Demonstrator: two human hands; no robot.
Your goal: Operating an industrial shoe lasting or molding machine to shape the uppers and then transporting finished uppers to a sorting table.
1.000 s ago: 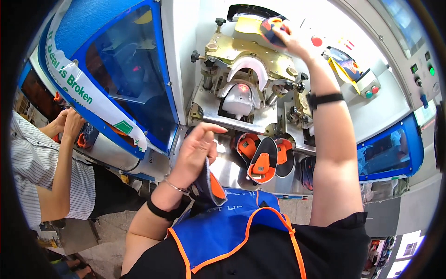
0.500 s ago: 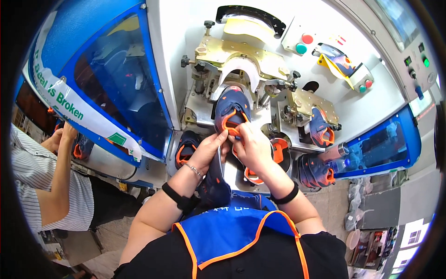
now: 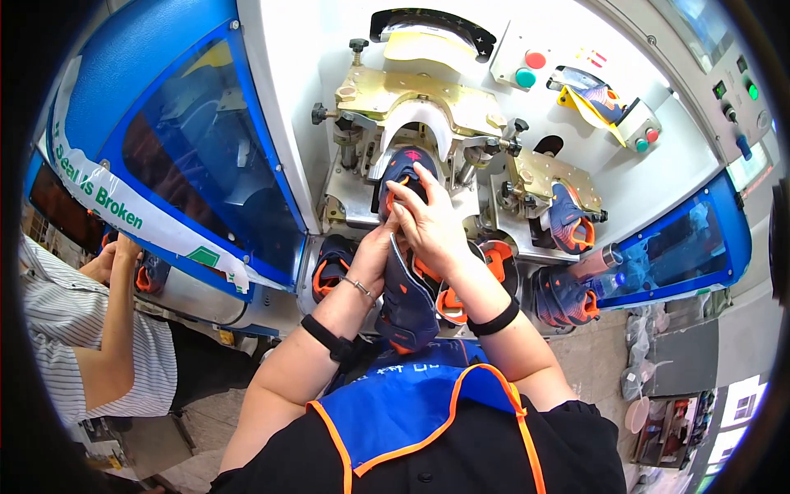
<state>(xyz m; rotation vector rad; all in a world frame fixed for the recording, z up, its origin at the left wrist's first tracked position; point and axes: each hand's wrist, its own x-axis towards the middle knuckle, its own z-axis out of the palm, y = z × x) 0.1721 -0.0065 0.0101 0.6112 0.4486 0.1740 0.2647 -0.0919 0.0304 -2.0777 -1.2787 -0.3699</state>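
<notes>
A navy shoe upper (image 3: 402,160) with orange trim sits toe-first in the metal clamp of the machine, under a white curved pad (image 3: 421,112). My right hand (image 3: 426,224) lies over its top with fingers stretched and apart, fingertips touching the upper near the red mark and the lacing. My left hand (image 3: 377,251) is closed at the heel end of the same upper, its fingertips partly hidden behind the right hand. Just below both hands, a second navy upper (image 3: 409,306) with an orange edge hangs toward my apron.
Another upper (image 3: 332,267) stands left of my left hand. A round tray (image 3: 513,280) holds orange-lined pieces on the right. More uppers rest at the right station (image 3: 569,222) and on the ledge (image 3: 559,296). Blue doors flank the machine. A co-worker's arm (image 3: 111,317) is at far left.
My right hand has moved forward from the orange collar onto the upper's top, and its fingers have spread. The upper sits slightly deeper in the clamp. The lower upper has swung rightward.
</notes>
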